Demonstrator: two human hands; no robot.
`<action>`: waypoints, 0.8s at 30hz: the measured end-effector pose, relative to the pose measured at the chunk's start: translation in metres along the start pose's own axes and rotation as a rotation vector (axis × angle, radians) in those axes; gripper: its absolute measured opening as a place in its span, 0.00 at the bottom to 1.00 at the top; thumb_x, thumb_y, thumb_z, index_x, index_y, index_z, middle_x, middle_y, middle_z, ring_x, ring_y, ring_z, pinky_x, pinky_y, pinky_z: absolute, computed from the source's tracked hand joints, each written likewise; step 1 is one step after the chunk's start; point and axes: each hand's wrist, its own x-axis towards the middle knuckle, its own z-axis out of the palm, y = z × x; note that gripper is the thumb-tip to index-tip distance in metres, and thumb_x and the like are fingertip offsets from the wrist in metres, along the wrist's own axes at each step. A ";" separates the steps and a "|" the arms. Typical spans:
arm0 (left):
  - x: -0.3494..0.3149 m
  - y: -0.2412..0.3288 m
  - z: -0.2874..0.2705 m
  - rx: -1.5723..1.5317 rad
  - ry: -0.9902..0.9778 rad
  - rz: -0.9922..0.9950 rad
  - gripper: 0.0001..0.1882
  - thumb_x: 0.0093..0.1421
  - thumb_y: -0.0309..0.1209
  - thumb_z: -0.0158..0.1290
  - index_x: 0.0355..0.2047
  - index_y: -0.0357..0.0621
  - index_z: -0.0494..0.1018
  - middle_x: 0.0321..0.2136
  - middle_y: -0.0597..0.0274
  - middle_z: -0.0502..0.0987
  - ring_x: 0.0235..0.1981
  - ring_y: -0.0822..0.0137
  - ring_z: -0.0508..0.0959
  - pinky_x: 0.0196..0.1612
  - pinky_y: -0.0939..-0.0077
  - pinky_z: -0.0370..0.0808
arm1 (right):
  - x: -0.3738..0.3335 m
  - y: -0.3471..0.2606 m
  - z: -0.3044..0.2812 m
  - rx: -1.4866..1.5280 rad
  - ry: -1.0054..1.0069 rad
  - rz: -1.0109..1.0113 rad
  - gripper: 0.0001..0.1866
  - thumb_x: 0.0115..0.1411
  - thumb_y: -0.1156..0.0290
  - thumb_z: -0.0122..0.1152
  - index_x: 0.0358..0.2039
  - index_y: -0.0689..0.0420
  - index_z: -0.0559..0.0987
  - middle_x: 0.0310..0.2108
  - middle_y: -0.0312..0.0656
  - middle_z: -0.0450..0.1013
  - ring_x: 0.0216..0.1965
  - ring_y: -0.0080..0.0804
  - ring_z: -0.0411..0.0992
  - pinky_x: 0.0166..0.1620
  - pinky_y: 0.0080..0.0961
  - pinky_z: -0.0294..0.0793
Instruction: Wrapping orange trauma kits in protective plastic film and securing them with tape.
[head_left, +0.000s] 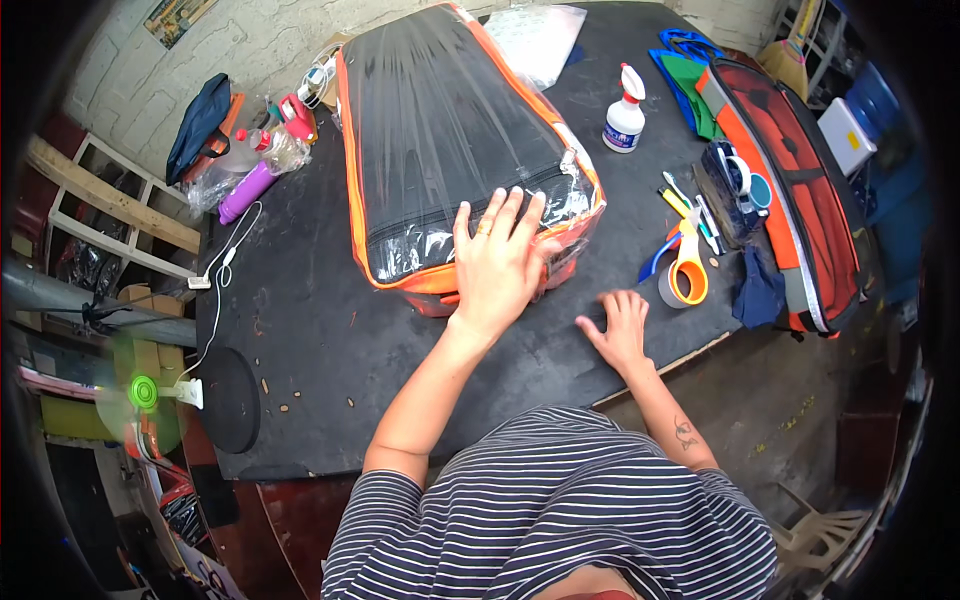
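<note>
A large black bag with orange trim [440, 120], wrapped in clear plastic film, lies on the black table [310, 400]. My left hand [497, 262] rests on its near end, fingers spread over the shiny film and palm at the orange edge. My right hand [622, 328] is on the tabletop near the front edge, fingers apart and slightly bent, with nothing in it. Just beyond that hand lies a roll of tape with an orange core [686, 283]. Near the roll are a yellow cutter [674, 202] and some pens.
A white spray bottle [624, 125] stands right of the bag. Farther right are a red and orange bag [790, 170] and a dark cloth [758, 290]. A purple bottle [245, 193] lies at left, near a white cable [232, 258]. A green fan [143, 392] is at the left edge.
</note>
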 end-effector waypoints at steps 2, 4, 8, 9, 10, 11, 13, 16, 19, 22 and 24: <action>0.001 -0.013 -0.007 -0.225 0.175 -0.084 0.13 0.64 0.30 0.46 0.46 0.43 0.75 0.44 0.57 0.77 0.52 0.56 0.72 0.58 0.58 0.61 | 0.013 -0.020 -0.010 0.164 0.091 0.072 0.26 0.54 0.68 0.60 0.53 0.60 0.67 0.45 0.49 0.63 0.48 0.47 0.61 0.52 0.37 0.58; 0.005 -0.021 -0.035 -0.446 0.326 -0.136 0.14 0.66 0.30 0.44 0.47 0.38 0.73 0.46 0.54 0.75 0.52 0.60 0.72 0.58 0.66 0.62 | 0.033 -0.050 -0.023 0.282 0.170 0.071 0.30 0.57 0.79 0.50 0.62 0.62 0.58 0.48 0.54 0.59 0.48 0.48 0.60 0.53 0.38 0.59; -0.005 -0.042 -0.080 -0.405 0.543 -0.103 0.15 0.65 0.27 0.42 0.46 0.33 0.73 0.47 0.53 0.73 0.54 0.60 0.70 0.58 0.67 0.62 | 0.032 -0.100 -0.008 0.407 0.043 -0.146 0.29 0.44 0.86 0.50 0.51 0.57 0.73 0.30 0.45 0.63 0.35 0.41 0.63 0.39 0.34 0.64; -0.013 -0.053 -0.089 -0.309 0.578 -0.118 0.14 0.65 0.27 0.42 0.46 0.33 0.73 0.47 0.53 0.73 0.54 0.59 0.70 0.58 0.67 0.62 | 0.019 -0.104 -0.001 0.353 -0.004 -0.377 0.21 0.40 0.84 0.53 0.37 0.56 0.78 0.28 0.42 0.63 0.32 0.39 0.64 0.37 0.34 0.63; -0.022 -0.068 -0.095 -0.303 0.623 -0.161 0.14 0.65 0.26 0.42 0.46 0.33 0.73 0.47 0.53 0.73 0.53 0.59 0.70 0.58 0.67 0.63 | 0.004 -0.110 0.002 0.411 -0.119 -0.515 0.16 0.38 0.82 0.55 0.31 0.55 0.78 0.26 0.40 0.63 0.31 0.37 0.64 0.36 0.34 0.61; -0.031 -0.079 -0.102 -0.266 0.633 -0.243 0.14 0.65 0.27 0.42 0.46 0.33 0.73 0.47 0.53 0.73 0.53 0.60 0.70 0.57 0.68 0.63 | 0.002 -0.115 -0.001 0.481 -0.045 -0.524 0.16 0.39 0.81 0.56 0.32 0.57 0.79 0.26 0.39 0.64 0.31 0.36 0.65 0.36 0.33 0.62; -0.049 -0.112 -0.106 -0.386 0.664 -0.407 0.16 0.66 0.31 0.42 0.46 0.34 0.73 0.46 0.55 0.74 0.51 0.64 0.71 0.57 0.69 0.64 | 0.022 -0.124 -0.022 0.478 0.154 -0.459 0.21 0.41 0.81 0.57 0.40 0.58 0.79 0.26 0.38 0.66 0.29 0.34 0.65 0.37 0.32 0.62; -0.066 -0.146 -0.108 -0.714 0.707 -0.628 0.16 0.66 0.34 0.43 0.46 0.36 0.73 0.45 0.58 0.75 0.50 0.67 0.72 0.55 0.69 0.65 | 0.071 -0.131 -0.040 0.165 0.194 -0.237 0.35 0.41 0.84 0.54 0.56 0.59 0.69 0.25 0.37 0.62 0.28 0.36 0.62 0.36 0.33 0.60; -0.069 -0.187 -0.083 -0.919 0.660 -0.783 0.18 0.65 0.39 0.45 0.46 0.40 0.74 0.44 0.59 0.76 0.49 0.68 0.73 0.54 0.68 0.64 | 0.092 -0.123 -0.061 0.512 0.128 -0.229 0.07 0.37 0.82 0.54 0.19 0.56 0.75 0.25 0.41 0.61 0.28 0.38 0.63 0.32 0.31 0.63; -0.059 -0.228 -0.058 -1.120 0.495 -0.876 0.20 0.65 0.43 0.44 0.51 0.44 0.70 0.47 0.60 0.74 0.52 0.67 0.71 0.52 0.69 0.64 | 0.131 -0.078 -0.079 0.384 0.402 -0.099 0.09 0.47 0.83 0.50 0.26 0.60 0.77 0.29 0.42 0.63 0.33 0.35 0.64 0.40 0.26 0.65; -0.048 -0.256 -0.038 -1.175 0.414 -0.955 0.21 0.64 0.45 0.45 0.52 0.51 0.70 0.46 0.62 0.74 0.50 0.68 0.70 0.51 0.71 0.64 | 0.169 -0.037 -0.070 0.686 0.353 0.160 0.10 0.59 0.75 0.49 0.41 0.61 0.74 0.34 0.35 0.66 0.36 0.21 0.63 0.40 0.18 0.63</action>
